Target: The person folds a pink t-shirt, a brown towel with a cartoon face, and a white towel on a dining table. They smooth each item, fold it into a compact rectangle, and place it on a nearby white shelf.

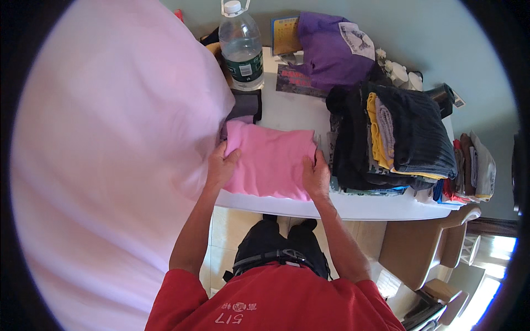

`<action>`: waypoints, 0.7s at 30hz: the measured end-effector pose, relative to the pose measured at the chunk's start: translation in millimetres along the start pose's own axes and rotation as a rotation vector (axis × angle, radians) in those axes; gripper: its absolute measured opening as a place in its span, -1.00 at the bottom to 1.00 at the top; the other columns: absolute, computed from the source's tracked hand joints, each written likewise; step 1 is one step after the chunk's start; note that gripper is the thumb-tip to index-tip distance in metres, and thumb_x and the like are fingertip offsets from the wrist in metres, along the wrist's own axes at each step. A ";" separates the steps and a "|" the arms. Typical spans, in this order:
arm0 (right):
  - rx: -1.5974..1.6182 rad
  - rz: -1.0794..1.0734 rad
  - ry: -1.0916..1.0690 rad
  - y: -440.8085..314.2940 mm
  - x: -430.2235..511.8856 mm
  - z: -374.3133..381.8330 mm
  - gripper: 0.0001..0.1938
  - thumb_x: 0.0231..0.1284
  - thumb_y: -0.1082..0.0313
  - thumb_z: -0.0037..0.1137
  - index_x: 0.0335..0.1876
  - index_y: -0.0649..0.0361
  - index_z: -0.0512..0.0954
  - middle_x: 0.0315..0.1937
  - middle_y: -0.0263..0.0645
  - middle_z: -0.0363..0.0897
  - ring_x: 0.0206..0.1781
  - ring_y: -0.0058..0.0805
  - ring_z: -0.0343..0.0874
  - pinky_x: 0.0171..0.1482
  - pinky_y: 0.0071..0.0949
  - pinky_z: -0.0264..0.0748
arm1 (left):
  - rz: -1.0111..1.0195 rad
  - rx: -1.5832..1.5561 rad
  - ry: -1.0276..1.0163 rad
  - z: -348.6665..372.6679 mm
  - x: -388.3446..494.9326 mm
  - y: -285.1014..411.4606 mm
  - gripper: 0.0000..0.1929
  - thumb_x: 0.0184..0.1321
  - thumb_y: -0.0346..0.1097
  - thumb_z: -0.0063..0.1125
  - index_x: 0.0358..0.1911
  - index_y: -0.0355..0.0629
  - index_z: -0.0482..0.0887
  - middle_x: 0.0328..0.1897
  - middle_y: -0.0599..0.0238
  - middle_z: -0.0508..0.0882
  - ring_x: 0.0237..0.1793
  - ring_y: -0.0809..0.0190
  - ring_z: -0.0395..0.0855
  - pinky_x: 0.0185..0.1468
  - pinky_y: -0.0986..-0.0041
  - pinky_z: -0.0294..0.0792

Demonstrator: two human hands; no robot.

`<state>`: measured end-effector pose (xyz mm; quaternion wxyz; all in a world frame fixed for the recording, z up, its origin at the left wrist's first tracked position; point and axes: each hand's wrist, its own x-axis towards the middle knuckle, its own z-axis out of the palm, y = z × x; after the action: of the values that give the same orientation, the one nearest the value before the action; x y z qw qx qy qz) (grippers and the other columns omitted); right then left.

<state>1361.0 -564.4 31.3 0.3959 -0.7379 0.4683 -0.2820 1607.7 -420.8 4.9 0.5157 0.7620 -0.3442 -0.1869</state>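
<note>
A folded pink garment (271,163) lies flat near the front edge of the white table (290,107). My left hand (223,163) grips its left side, thumb on top and the fingers mostly hidden. On the opposite side, my right hand (316,173) pinches the cloth between thumb and fingers. Just right of that hand stands a tall stack of folded dark clothes (418,128) with yellow and grey layers among them. Dark grey fabric (247,105) sits behind the pink garment's left corner.
Pale pink cloth (116,124) fills the left side. At the back are a large plastic water bottle (242,53), a purple cloth (331,49) with a white patch and a printed card (296,80). More folded clothes (472,165) stand far right, above a brown chair (414,244).
</note>
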 end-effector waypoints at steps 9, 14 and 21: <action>-0.115 0.034 -0.003 19.1 7.4 13.0 -0.72 0.38 0.25 0.09 0.01 0.30 0.47 -0.16 0.16 0.63 -0.08 0.22 0.62 -0.02 -0.09 0.53 | 0.057 0.108 -0.006 5.7 -3.7 -3.0 -0.68 0.21 -0.31 0.37 0.01 -0.24 0.69 -0.23 0.00 0.79 -0.26 0.05 0.77 -0.10 0.27 0.54; -0.318 0.123 -0.045 22.4 3.7 14.2 -0.70 0.34 0.27 0.13 0.03 0.31 0.47 -0.17 0.12 0.63 -0.09 0.21 0.62 -0.01 -0.03 0.52 | 0.080 0.395 -0.052 -0.1 -0.2 -0.7 -0.51 0.16 -0.30 0.38 0.17 -0.27 0.59 -0.02 -0.14 0.72 0.00 -0.24 0.67 0.04 0.17 0.51; -0.316 -0.231 0.106 -39.3 -27.7 0.6 -0.56 0.15 0.32 0.29 0.16 0.23 0.51 0.12 -0.01 0.53 0.16 0.05 0.51 0.20 -0.04 0.41 | 0.457 0.619 0.121 12.9 -19.9 34.5 -0.33 0.09 -0.24 0.41 0.32 -0.25 0.49 0.38 -0.23 0.42 0.40 -0.34 0.33 0.38 -0.13 0.20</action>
<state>1368.7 -529.1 63.1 0.2148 -0.8238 0.4392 -0.2870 1574.2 -423.0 29.9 0.3091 0.7948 -0.5143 0.0906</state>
